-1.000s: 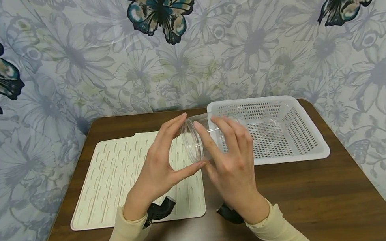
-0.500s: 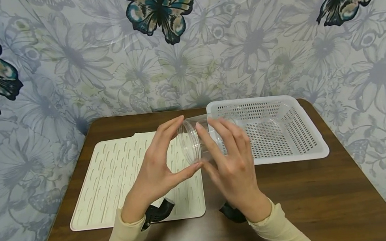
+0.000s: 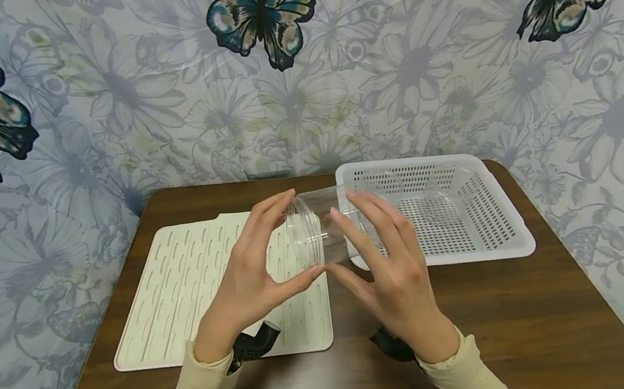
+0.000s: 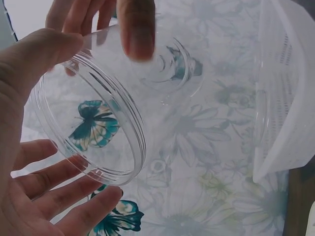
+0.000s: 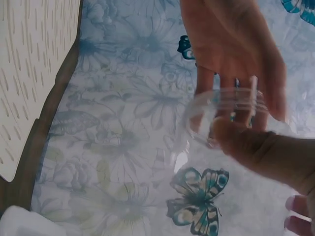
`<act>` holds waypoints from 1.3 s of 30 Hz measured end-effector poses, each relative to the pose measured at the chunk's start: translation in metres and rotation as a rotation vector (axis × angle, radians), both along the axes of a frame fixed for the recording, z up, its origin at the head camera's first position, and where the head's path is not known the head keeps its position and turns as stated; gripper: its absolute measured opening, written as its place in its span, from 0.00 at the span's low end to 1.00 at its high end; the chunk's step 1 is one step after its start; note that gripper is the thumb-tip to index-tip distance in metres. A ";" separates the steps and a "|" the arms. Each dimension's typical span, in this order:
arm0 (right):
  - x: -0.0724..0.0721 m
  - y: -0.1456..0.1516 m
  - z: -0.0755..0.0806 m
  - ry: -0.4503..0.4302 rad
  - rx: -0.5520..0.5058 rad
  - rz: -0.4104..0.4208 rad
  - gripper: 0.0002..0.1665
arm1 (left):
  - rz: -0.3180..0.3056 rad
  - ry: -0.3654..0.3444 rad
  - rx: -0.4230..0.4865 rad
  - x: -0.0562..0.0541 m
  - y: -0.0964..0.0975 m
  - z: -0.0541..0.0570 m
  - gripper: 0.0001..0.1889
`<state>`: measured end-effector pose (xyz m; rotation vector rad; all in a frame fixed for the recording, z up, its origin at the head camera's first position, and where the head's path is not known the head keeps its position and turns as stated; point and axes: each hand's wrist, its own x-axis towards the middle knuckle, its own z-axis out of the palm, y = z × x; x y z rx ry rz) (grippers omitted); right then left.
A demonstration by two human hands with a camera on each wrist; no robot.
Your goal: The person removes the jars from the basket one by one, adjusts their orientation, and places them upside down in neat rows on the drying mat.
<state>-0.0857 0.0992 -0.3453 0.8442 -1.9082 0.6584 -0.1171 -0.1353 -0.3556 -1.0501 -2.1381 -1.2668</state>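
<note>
A clear, round plastic jar (image 3: 330, 228) is held on its side above the table, its ringed end (image 4: 132, 132) toward the left. My left hand (image 3: 240, 276) grips that ringed end, thumb on one side and fingertips on the other. My right hand (image 3: 396, 271) is around the jar's body, its fingers spread and fairly straight, with the thumb near my left thumb. In the right wrist view the right thumb (image 5: 261, 150) overlaps the jar's ringed part. The jar's far end overlaps the basket in the head view.
On the brown table (image 3: 511, 319), a cream ridged mat (image 3: 174, 306) lies to the left, partly behind my left hand. At the back right stands a white perforated basket (image 3: 516, 242). Flower-and-butterfly cloth (image 3: 417, 99) hangs behind the table.
My right hand has shifted right and its fingers have spread wider, moving back from the ringed end. The left hand and jar have drifted slightly left.
</note>
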 end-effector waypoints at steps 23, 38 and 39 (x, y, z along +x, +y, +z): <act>-0.037 0.066 -0.031 -0.655 -0.562 0.856 0.76 | -0.138 -0.063 0.075 0.003 -0.008 -0.005 0.50; -0.037 0.061 -0.040 -0.800 -0.581 0.898 0.62 | -0.186 -0.103 0.095 0.001 -0.011 -0.008 0.52; -0.037 0.061 -0.040 -0.800 -0.582 0.898 0.62 | -0.186 -0.103 0.096 0.001 -0.012 -0.008 0.52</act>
